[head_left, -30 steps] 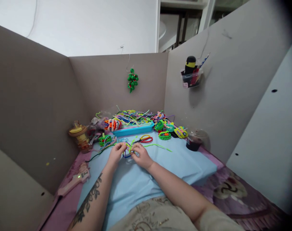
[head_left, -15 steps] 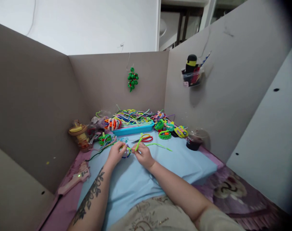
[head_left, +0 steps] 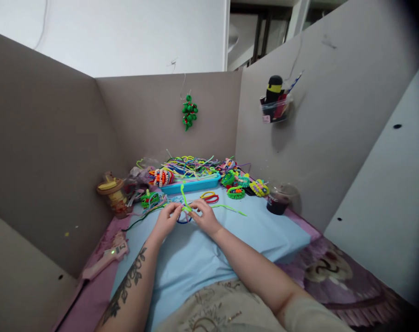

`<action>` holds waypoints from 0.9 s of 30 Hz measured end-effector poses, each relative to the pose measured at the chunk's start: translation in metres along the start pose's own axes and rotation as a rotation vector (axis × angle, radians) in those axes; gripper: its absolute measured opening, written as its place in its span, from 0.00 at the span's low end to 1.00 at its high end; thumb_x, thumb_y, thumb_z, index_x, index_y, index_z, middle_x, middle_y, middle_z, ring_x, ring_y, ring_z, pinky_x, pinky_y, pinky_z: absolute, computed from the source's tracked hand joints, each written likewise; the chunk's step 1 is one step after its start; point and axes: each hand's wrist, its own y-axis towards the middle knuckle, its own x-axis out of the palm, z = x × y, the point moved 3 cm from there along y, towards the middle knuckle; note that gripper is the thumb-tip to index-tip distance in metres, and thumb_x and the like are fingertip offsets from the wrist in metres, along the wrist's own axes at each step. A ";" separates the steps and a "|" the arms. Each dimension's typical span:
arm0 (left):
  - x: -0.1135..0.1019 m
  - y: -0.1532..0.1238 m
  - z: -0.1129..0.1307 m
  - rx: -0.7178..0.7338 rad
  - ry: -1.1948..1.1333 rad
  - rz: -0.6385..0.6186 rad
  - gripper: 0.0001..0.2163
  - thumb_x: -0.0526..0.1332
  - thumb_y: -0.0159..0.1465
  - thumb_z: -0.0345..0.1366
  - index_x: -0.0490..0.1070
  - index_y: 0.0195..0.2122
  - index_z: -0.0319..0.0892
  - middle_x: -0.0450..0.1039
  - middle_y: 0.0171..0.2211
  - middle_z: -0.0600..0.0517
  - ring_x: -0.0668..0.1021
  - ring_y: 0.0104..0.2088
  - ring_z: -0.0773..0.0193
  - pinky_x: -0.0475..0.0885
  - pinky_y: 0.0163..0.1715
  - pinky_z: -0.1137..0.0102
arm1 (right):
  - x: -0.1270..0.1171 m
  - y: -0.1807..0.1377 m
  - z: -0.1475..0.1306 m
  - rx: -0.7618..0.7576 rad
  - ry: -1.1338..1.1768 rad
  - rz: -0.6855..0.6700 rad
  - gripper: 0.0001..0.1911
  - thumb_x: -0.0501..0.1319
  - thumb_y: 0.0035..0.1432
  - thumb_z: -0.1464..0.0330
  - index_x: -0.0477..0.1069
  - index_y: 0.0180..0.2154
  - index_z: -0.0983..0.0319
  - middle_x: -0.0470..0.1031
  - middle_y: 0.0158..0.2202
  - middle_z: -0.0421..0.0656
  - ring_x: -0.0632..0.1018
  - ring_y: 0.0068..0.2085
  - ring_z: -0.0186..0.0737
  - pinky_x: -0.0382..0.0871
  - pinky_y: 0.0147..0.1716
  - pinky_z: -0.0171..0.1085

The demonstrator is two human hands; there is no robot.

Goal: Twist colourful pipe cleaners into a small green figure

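Note:
My left hand (head_left: 167,221) is closed, thumb and forefinger pinching the left side of a small ring of blue and purple pipe cleaner (head_left: 184,221). Opposite it, my right hand (head_left: 206,217) pinches a lime green pipe cleaner (head_left: 184,196) where it meets the ring. The green strand's free end sticks up between both hands. Fingers partly cover the ring and the crossing point. Just beyond my right hand lie scissors (head_left: 211,199) with red and yellow handles, their blades hidden behind the fingers. A second lime green strand (head_left: 230,209) rests on the blue cloth to the right.
A blue tray (head_left: 191,185) heaped with pipe cleaners stands at the back. Finished fuzzy pieces (head_left: 236,192) sit to its right, beside a dark cup (head_left: 277,203). At left are a pink glue gun (head_left: 107,263) and a tan and yellow container (head_left: 114,198). Grey panels enclose the table.
The lime strand's free end has swung left, from beside my right thumb to upright between the hands. My right hand has shifted slightly, now covering the scissor blades.

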 end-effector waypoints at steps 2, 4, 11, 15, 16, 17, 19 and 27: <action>0.003 -0.001 0.003 0.000 -0.002 -0.019 0.13 0.55 0.59 0.44 0.69 0.27 0.39 0.67 0.24 0.53 0.68 0.27 0.66 0.63 0.28 0.73 | 0.001 -0.001 -0.001 -0.016 -0.018 0.022 0.04 0.59 0.53 0.68 0.71 0.31 0.60 0.71 0.31 0.43 0.70 0.35 0.38 0.65 0.35 0.37; 0.005 -0.002 0.004 -0.011 0.001 -0.019 0.12 0.55 0.58 0.43 0.70 0.28 0.39 0.67 0.24 0.53 0.69 0.27 0.66 0.64 0.28 0.73 | 0.000 -0.002 -0.002 -0.021 -0.024 0.040 0.04 0.59 0.54 0.68 0.71 0.30 0.60 0.70 0.29 0.42 0.70 0.34 0.38 0.65 0.36 0.37; 0.006 -0.003 0.001 0.011 0.072 -0.001 0.12 0.55 0.59 0.43 0.70 0.29 0.39 0.70 0.27 0.51 0.70 0.30 0.64 0.64 0.31 0.71 | -0.003 -0.004 -0.010 -0.061 -0.030 0.042 0.03 0.58 0.54 0.70 0.69 0.28 0.60 0.68 0.29 0.42 0.70 0.35 0.38 0.64 0.37 0.38; 0.009 -0.006 0.005 0.102 0.177 -0.062 0.12 0.53 0.60 0.43 0.71 0.30 0.40 0.71 0.29 0.49 0.71 0.33 0.63 0.65 0.35 0.70 | 0.001 -0.004 -0.012 0.010 0.002 0.013 0.03 0.58 0.51 0.71 0.67 0.25 0.60 0.65 0.29 0.41 0.68 0.35 0.37 0.63 0.35 0.37; 0.010 -0.006 0.006 0.122 0.190 -0.088 0.12 0.53 0.60 0.43 0.71 0.30 0.40 0.71 0.30 0.49 0.70 0.33 0.63 0.65 0.36 0.69 | 0.002 -0.004 -0.011 0.045 0.027 0.021 0.04 0.59 0.50 0.71 0.67 0.24 0.61 0.64 0.29 0.40 0.68 0.33 0.36 0.63 0.34 0.35; 0.011 -0.007 0.008 0.138 0.192 -0.110 0.12 0.53 0.60 0.42 0.71 0.30 0.41 0.71 0.30 0.49 0.70 0.33 0.63 0.65 0.36 0.69 | 0.002 -0.004 -0.010 0.087 0.056 0.036 0.05 0.59 0.49 0.71 0.66 0.23 0.61 0.64 0.28 0.40 0.67 0.32 0.35 0.62 0.31 0.34; 0.012 -0.007 0.010 0.155 0.174 -0.138 0.13 0.53 0.61 0.42 0.71 0.29 0.41 0.71 0.30 0.49 0.70 0.33 0.63 0.64 0.36 0.70 | 0.002 -0.003 -0.006 0.175 0.121 0.071 0.06 0.60 0.48 0.70 0.64 0.22 0.61 0.62 0.26 0.38 0.65 0.29 0.33 0.61 0.27 0.32; 0.006 -0.007 0.013 0.124 0.098 -0.206 0.13 0.53 0.60 0.43 0.69 0.26 0.41 0.69 0.28 0.51 0.69 0.32 0.64 0.64 0.35 0.71 | 0.008 -0.006 0.013 0.338 0.339 0.055 0.07 0.59 0.49 0.67 0.64 0.23 0.62 0.62 0.25 0.37 0.66 0.29 0.33 0.61 0.28 0.31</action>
